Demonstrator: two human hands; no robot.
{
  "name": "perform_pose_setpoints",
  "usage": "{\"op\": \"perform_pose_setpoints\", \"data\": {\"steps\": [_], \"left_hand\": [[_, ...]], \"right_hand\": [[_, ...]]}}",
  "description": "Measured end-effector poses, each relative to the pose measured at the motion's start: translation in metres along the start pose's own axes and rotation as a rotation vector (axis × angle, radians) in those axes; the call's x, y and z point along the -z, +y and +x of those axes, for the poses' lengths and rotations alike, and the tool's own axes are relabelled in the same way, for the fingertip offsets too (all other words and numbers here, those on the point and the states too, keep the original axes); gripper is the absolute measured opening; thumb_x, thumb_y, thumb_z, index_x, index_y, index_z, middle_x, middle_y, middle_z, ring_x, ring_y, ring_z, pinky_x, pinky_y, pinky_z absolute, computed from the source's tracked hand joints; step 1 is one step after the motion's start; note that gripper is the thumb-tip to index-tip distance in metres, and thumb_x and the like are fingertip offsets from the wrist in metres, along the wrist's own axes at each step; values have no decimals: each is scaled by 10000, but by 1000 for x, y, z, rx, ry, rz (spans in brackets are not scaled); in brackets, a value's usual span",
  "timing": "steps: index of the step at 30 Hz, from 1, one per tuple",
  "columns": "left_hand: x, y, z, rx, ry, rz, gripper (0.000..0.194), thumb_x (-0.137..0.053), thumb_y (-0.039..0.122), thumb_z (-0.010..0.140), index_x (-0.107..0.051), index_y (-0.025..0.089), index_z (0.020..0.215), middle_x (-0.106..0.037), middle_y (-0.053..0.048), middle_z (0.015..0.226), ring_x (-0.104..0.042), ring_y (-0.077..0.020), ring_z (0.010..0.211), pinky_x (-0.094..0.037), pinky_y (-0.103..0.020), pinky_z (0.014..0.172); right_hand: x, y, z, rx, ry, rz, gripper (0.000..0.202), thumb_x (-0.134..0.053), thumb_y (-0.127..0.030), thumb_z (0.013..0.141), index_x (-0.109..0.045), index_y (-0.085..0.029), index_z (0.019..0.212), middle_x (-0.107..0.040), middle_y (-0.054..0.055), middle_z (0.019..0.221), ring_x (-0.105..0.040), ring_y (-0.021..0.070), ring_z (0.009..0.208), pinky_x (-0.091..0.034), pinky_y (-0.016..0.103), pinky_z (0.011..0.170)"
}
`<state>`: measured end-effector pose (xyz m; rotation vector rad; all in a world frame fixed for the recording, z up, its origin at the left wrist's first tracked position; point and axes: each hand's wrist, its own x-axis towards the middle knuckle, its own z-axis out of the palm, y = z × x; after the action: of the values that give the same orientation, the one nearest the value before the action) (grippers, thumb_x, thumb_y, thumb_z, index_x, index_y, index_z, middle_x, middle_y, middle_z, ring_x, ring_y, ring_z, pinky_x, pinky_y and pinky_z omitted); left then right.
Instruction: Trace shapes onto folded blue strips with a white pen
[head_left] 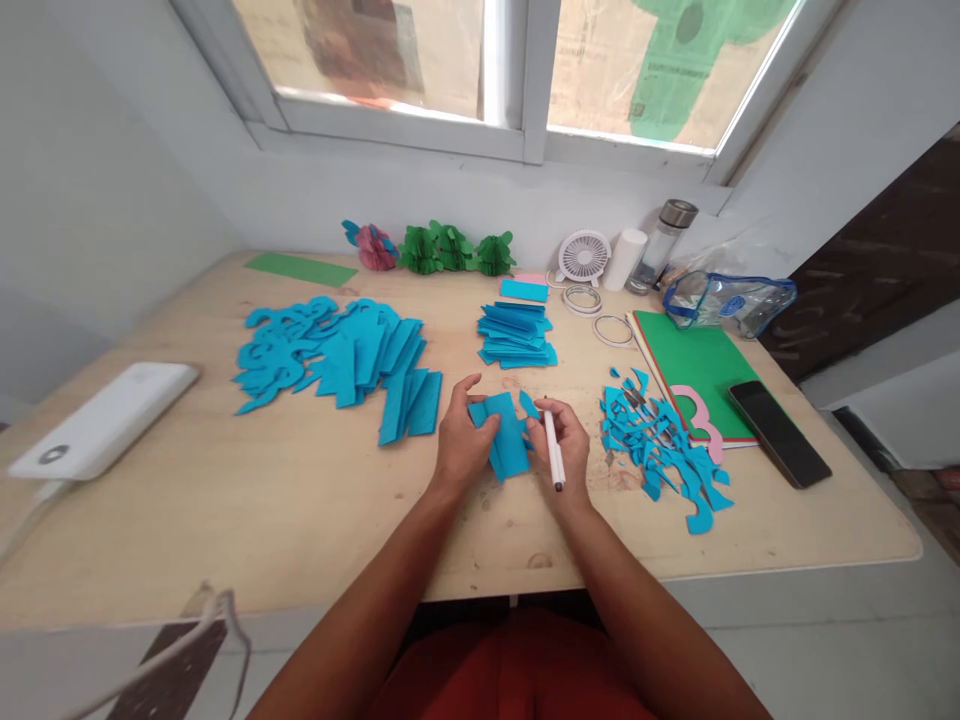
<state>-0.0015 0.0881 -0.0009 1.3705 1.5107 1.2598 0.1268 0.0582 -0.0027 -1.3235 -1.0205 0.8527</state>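
My left hand [459, 440] is closed on a folded blue paper [513, 438], thumb on top, just above the table's front middle. In my right hand [574, 455] lies a white pen [553, 450] with a dark end pointing toward me. A small blue paper piece [528, 404] sits at the right fingertips, close to the folded paper; whether the fingers pinch it is hard to see. Beyond my hands lies a stack of folded blue strips [516, 335]. Cut curved blue shapes [281, 345] and more folded blue papers [409, 400] spread out to the left.
Blue scraps [649, 435] lie right, beside a green sheet [697, 365], pink cutout [694, 420] and phone [780, 432]. Along the wall stand green paper ornaments [450, 250], a small fan [584, 258] and a bottle [662, 248]. A white power bank [105, 415] is far left.
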Motion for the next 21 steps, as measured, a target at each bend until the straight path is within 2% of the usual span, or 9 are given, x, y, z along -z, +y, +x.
{"op": "perform_pose_setpoints", "data": {"steps": [4,9,14,21], "left_hand": [[0,-1,0,59,-16,-120,630,-637,211,639,-532,202,1260,-665,-14,934,-603,-167,741,-496,-277,676],[3,1,-1,79,-16,-218,646,-666,229,637,-519,178,1264,-679,-16,893,-646,-175,766,-515,-271,668],[4,4,0,111,-20,-249,637,-705,252,622,-532,178,1231,-676,-7,836,-665,-195,768,-531,-291,669],[-2,12,-4,190,-32,-320,610,-701,243,586,-559,166,1175,-637,35,714,-623,-146,631,-487,-234,564]], "right_hand": [[-2,-7,-8,-9,-51,44,214,-656,-322,702,-644,-197,875,-572,-27,699,-510,123,607,-426,233,554],[4,-21,-11,-55,-39,105,223,-685,-310,691,-645,-198,879,-541,-47,663,-473,100,543,-406,226,520],[16,-37,-8,-122,-60,245,275,-721,-345,691,-654,-203,917,-585,-24,719,-564,121,632,-466,239,584],[10,-28,-10,-79,-124,123,234,-683,-326,714,-660,-194,905,-568,-32,675,-490,106,564,-399,219,507]]}}
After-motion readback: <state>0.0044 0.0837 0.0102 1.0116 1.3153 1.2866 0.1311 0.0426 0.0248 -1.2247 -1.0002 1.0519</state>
